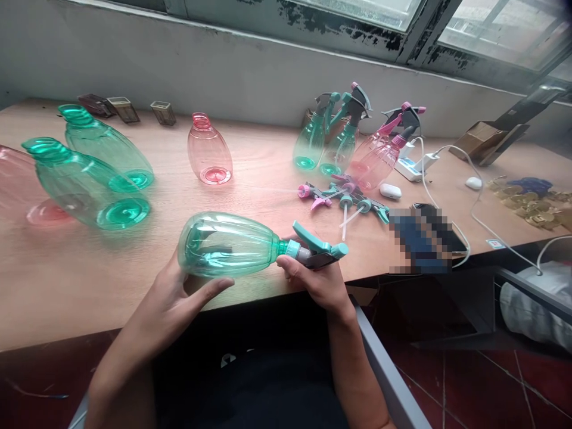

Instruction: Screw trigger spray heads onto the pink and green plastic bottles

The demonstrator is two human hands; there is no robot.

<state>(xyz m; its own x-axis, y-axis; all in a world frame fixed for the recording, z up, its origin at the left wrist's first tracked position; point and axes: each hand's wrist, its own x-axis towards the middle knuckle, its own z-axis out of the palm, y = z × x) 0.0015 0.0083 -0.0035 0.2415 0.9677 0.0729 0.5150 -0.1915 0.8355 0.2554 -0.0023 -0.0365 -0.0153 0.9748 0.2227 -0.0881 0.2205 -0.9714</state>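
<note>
A clear green spray bottle (230,245) lies sideways in the air above the table's front edge, its base to the left and its grey-and-teal trigger head (319,250) on the neck at the right. My left hand (181,298) supports the base end from below, thumb along the near side; its other fingers are hidden behind the bottle. Around the neck and collar, my right hand (315,283) is closed, with the thumb near the collar. Past the right hand lie several loose pink and teal spray heads (348,196) with white tubes.
Headless green bottles (123,211) and a pink one stand at left; another pink bottle (210,152) stands mid-table. Several bottles with heads (344,140) stand at the back. To the right are a power strip (411,167), cables, a white case (390,191) and a blurred-out patch.
</note>
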